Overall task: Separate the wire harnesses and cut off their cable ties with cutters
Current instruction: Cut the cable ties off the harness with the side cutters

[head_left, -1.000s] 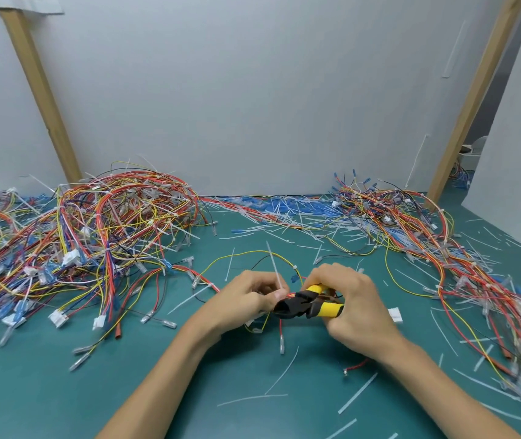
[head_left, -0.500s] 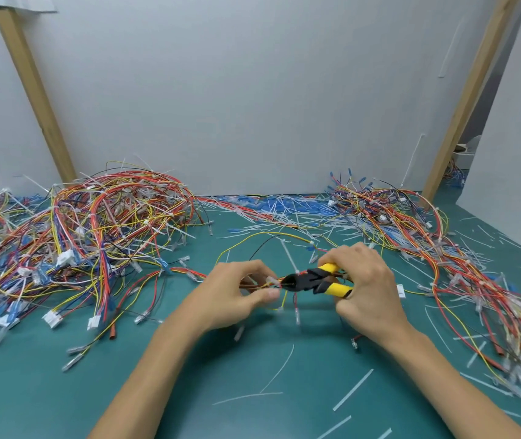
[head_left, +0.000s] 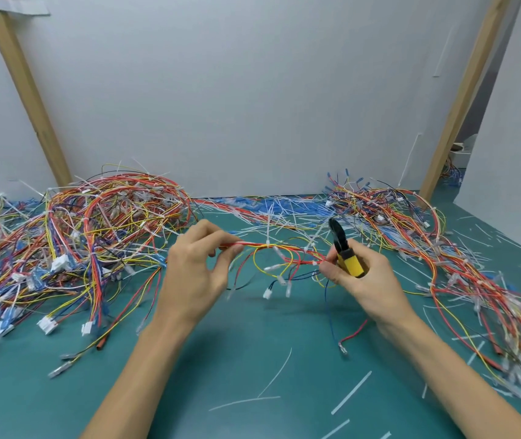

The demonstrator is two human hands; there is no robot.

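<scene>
A person works over a green tabletop [head_left: 252, 359] with both bare hands raised a little above it. The left hand [head_left: 195, 274] pinches one end of a wire harness [head_left: 279, 248] between thumb and fingertips, its fingers closed on the red and yellow strands. The right hand [head_left: 360, 277] grips the other end of the same harness between thumb and forefinger, and its remaining fingers are wrapped around the yellow handles of the cutters [head_left: 343, 248]. The cutters point upward and slightly away from the person, their black head standing clear above the hand; whether the blades are parted cannot be told.

The harness is stretched nearly level between the two hands, above the tabletop. A white cable tie [head_left: 268, 231] binds it near its middle, with its tail sticking straight up. Below the stretched part, loops of yellow, red and blue wire sag down, and small white connectors [head_left: 267, 293] dangle from them, just off the surface.

To the left lies a large tangled pile of harnesses [head_left: 78, 236], reaching back to the white wall [head_left: 252, 90]. To the right a second pile [head_left: 442, 248] runs from the back of the tabletop down toward the near right edge. Cut white tie pieces [head_left: 351, 392] lie scattered over the bare green surface near the person. Two slanted wooden posts [head_left: 28, 96] lean against the wall.
</scene>
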